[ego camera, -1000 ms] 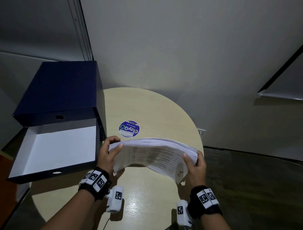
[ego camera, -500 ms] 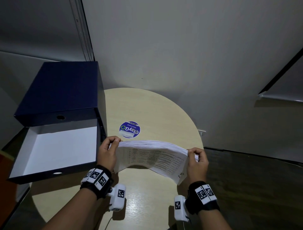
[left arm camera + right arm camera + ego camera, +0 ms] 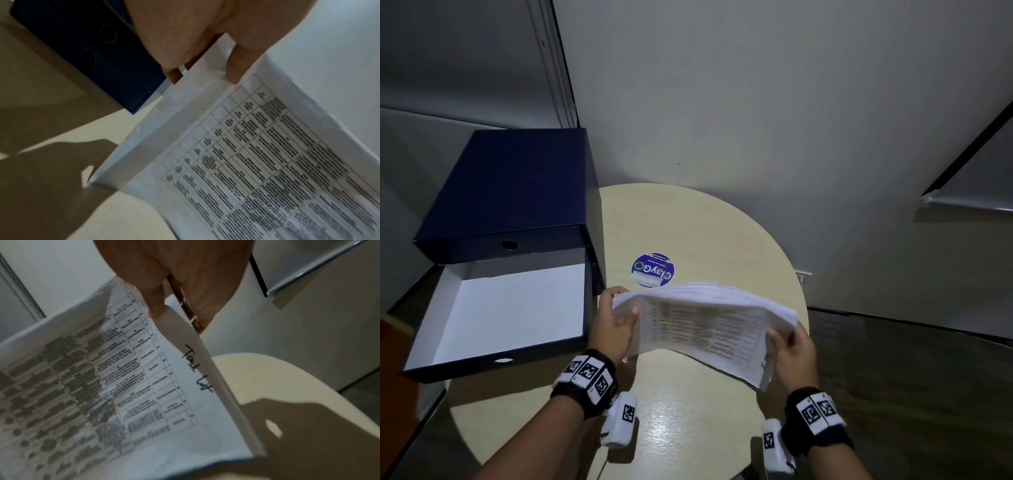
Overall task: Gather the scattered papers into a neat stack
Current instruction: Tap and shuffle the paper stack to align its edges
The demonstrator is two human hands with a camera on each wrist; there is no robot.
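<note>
- The white printed paper sheets (image 3: 705, 318) were already gathered into one bundle, held above the round beige wooden table (image 3: 688, 222); the left hand (image 3: 613, 322) and right hand (image 3: 794, 349) each pinched an end.
- Judging by the sagging, uneven edges, squaring and setting down remained.

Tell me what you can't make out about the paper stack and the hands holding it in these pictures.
- Printed table text on the paper stack: blurred in every view.
- Sheets beneath the top page: hidden by it.
- Left hand fingers behind the stack: covered by paper in the head view.
- Right hand: cut off by the right wrist view's top edge.
</note>
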